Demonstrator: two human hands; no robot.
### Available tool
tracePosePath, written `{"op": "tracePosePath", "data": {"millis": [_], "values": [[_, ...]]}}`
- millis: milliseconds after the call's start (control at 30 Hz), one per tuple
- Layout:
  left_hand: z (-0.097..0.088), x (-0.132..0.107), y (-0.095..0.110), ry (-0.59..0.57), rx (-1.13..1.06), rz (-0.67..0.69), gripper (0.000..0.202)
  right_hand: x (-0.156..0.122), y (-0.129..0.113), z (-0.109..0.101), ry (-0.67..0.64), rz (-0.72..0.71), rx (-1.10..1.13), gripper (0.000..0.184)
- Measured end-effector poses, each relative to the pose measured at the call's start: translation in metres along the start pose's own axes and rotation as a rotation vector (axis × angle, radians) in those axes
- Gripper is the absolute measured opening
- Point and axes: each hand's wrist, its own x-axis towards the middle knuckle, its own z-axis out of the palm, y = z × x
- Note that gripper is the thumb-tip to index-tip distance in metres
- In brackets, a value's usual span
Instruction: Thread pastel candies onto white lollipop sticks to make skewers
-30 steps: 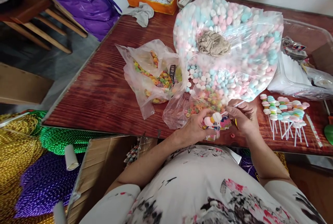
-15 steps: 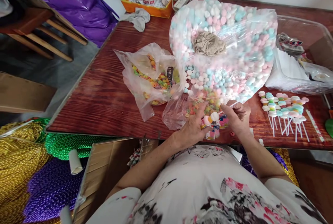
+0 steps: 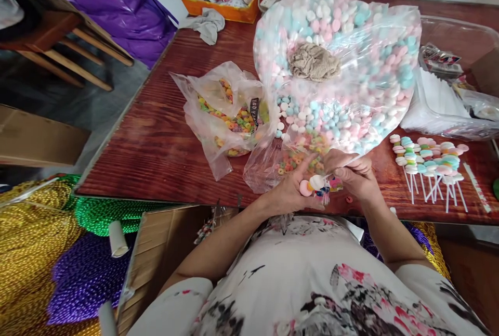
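Sweets: rounded, pale pink, orange, white.

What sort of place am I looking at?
Possibly a small workroom: a large bag of pastel pieces and several decorated sticks lie on a wooden table, with heaped bead strands nearby.

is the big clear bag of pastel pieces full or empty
Largely full: pink, white and blue pieces show through the big clear bag across most of its spread.

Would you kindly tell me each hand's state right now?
Left hand: closed, holding pink and white candies.
Right hand: closed, pinching a white stick.
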Motion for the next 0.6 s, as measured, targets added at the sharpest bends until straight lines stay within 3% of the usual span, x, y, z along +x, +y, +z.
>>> {"op": "tracePosePath", "data": {"millis": [67,133,300,433,500,600], "values": [[0.001,0.002,-0.001,0.006,-0.017,0.025,0.119,0.003,-0.001,0.003,-0.053,0.057,0.01,0.022],[0.003,0.005,-0.002,0.043,-0.002,0.031,0.12,0.004,0.0,0.009,-0.01,0.117,-0.035,0.029],[0.004,0.006,0.0,0.132,-0.029,0.039,0.126,-0.005,0.014,0.023,0.293,0.256,-0.072,0.036],[-0.008,-0.008,0.0,0.059,-0.157,-0.017,0.138,-0.013,0.028,0.018,0.478,0.292,0.145,0.037],[-0.013,-0.014,-0.004,-0.023,-0.22,-0.125,0.131,-0.014,0.028,0.014,0.493,0.24,0.21,0.037],[-0.01,-0.018,-0.015,-0.179,-0.291,-0.28,0.089,-0.011,0.02,0.007,0.42,0.097,0.209,0.032]]}}
